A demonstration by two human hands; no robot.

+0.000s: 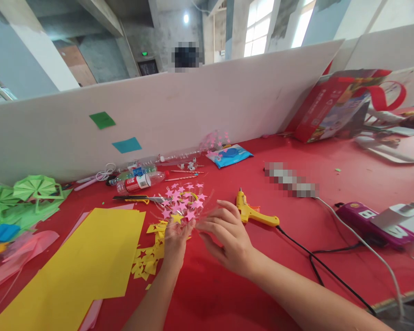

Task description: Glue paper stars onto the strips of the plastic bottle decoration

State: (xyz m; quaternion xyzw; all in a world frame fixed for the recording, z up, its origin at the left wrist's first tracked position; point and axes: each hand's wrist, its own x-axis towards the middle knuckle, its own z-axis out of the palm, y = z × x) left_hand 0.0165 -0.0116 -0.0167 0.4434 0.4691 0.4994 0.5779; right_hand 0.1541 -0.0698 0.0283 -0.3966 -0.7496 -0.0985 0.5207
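Head view: a pixelated block masks the dark shape (186, 56) above the white partition (165, 110); another covers most of the object (291, 179) on the desk (279, 299). The yellow sheets (86, 257) and both forearms run past the lower edge.

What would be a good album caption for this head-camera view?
Left hand holding pink paper stars, right hand beside it, yellow glue gun lying on red table.

We log a craft workroom in a bare building: red worktable (210, 294), pink cut-out stars (190, 215) at 7 o'clock, glue gun (257, 215) at 4, raw concrete wall (162, 41) at 11.
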